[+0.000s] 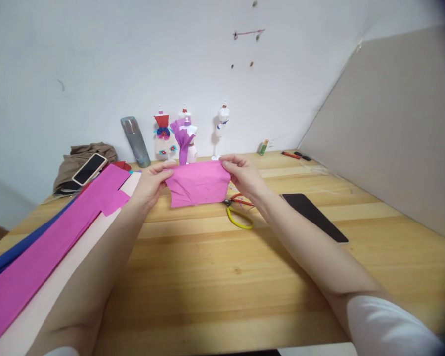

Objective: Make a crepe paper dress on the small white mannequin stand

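A crinkled pink sheet (199, 184) is stretched between both hands above the wooden table (207, 277). My left hand (153, 182) pinches its upper left corner, and my right hand (243, 172) pinches the upper right corner between thumb and fingers. Behind the sheet's lower right edge lie scissors (240, 218) with one yellow and one red handle; their blades are hidden. Small dressed mannequins stand behind the hands: one in red and blue (163, 132), one with purple material (185, 143), one white (222, 122).
Long pink (55, 247), pale and blue sheets lie at the left, near a phone (89, 169) on brown cloth (68, 165). A bottle (135, 142) leans at the wall. On the right are a black tablet (313, 216), a green tube (263, 147) and red and black pens (291, 155).
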Action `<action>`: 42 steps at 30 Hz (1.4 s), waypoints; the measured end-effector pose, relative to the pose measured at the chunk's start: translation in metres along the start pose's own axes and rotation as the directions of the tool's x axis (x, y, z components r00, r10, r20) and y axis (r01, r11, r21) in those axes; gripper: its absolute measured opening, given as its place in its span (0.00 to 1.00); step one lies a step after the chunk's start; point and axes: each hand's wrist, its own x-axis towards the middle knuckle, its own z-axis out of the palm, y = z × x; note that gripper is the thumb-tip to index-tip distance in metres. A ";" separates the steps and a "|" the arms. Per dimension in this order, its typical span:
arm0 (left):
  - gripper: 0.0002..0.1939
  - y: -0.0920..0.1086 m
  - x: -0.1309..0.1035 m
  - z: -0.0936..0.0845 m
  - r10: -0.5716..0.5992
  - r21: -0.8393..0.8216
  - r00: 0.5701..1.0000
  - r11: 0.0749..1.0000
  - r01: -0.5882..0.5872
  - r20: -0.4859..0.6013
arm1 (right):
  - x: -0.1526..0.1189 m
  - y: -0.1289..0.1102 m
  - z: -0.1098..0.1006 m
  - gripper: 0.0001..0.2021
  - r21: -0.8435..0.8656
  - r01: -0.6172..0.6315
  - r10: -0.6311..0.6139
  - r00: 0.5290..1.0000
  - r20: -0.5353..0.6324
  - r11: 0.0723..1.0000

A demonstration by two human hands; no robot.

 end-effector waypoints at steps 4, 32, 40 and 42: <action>0.12 0.001 0.001 -0.001 0.047 0.009 0.999 0.999 -0.047 0.017 | 0.000 0.000 -0.002 0.16 0.016 0.010 -0.011 0.999 0.050 1.000; 0.10 0.016 -0.011 0.003 0.091 0.338 0.996 0.937 -0.083 -0.007 | -0.004 -0.015 -0.003 0.06 -0.367 0.214 -0.229 0.973 0.002 0.905; 0.16 0.024 -0.011 0.001 0.055 0.188 0.996 0.980 -0.068 0.076 | -0.013 -0.022 0.003 0.09 -0.148 0.117 -0.117 0.993 0.011 0.982; 0.16 0.033 -0.016 -0.005 -0.061 0.304 0.968 0.953 -0.017 0.244 | -0.011 -0.022 0.001 0.10 -0.059 0.112 -0.111 0.993 0.032 0.992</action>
